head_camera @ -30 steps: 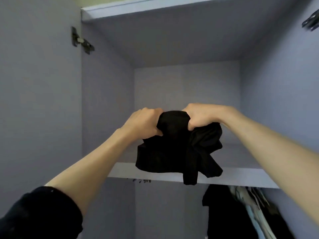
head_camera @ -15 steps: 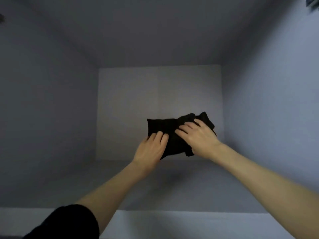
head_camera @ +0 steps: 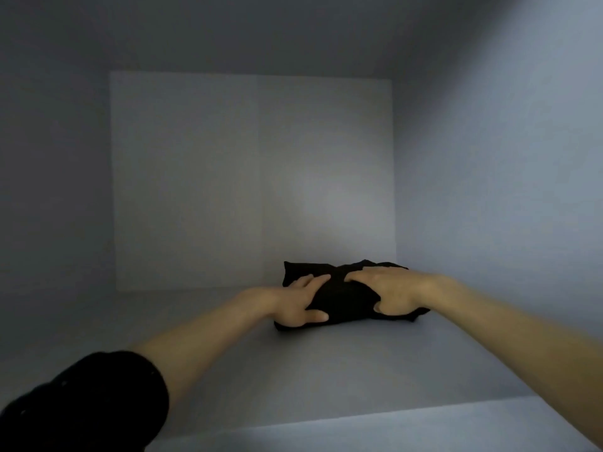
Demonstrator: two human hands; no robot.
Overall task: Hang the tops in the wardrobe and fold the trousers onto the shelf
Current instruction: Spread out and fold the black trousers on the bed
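Head view looks into a wardrobe compartment where the folded black trousers [head_camera: 346, 298] lie on the shelf [head_camera: 342, 363], pushed close to the back panel [head_camera: 248, 177] and toward the right wall. The left hand [head_camera: 293, 305] rests flat on the bundle's left end, fingers straight, thumb along its front edge. The right hand [head_camera: 391, 291] presses on top, fingers extended, thumb tucked at the front. Judging by this, the placing step is nearly complete. Next both hands should lift straight off without dragging the fabric, so the fold keeps.
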